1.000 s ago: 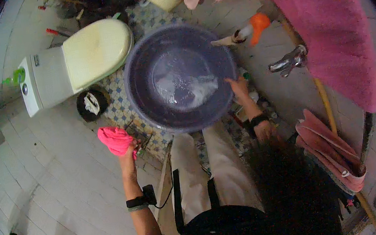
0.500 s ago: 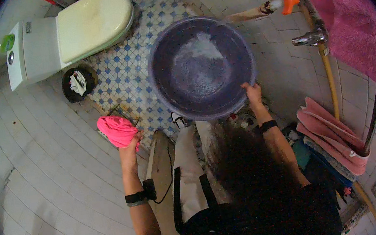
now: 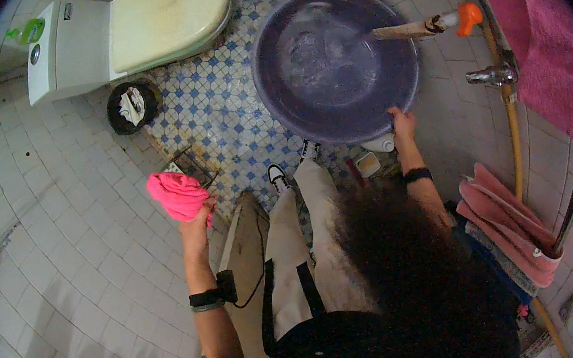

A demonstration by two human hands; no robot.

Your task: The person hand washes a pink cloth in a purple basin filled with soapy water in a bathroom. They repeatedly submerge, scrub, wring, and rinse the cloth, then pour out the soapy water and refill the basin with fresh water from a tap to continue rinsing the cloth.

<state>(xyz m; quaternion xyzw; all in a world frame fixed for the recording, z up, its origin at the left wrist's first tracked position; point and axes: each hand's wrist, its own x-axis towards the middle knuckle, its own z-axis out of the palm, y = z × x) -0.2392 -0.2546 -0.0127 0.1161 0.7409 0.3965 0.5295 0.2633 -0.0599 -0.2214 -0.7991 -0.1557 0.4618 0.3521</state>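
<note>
My left hand [image 3: 198, 217] is closed round a bunched bright pink cloth [image 3: 177, 193], held out to the left in front of the tiled wall. My right hand [image 3: 402, 123] grips the near right rim of a large round purple-grey basin [image 3: 271, 97]. Some water with suds [image 3: 312, 51] lies in the basin. Above the basin's right side is the open end of a brownish pipe or hose [image 3: 405, 31], joined to an orange-handled tap [image 3: 469, 18].
At the upper left stands a toilet [image 3: 169, 20] with its lid down, beside a black bin [image 3: 119, 120]. A metal tap [image 3: 490, 76] and pink towels [image 3: 539, 48] are along the right wall. A white bottle [image 3: 380, 144] and small dish [image 3: 368, 164] sit near my feet.
The basin has moved up and to the right with my right hand on its rim, now reaching under the pipe. My left hand still holds the pink cloth.
</note>
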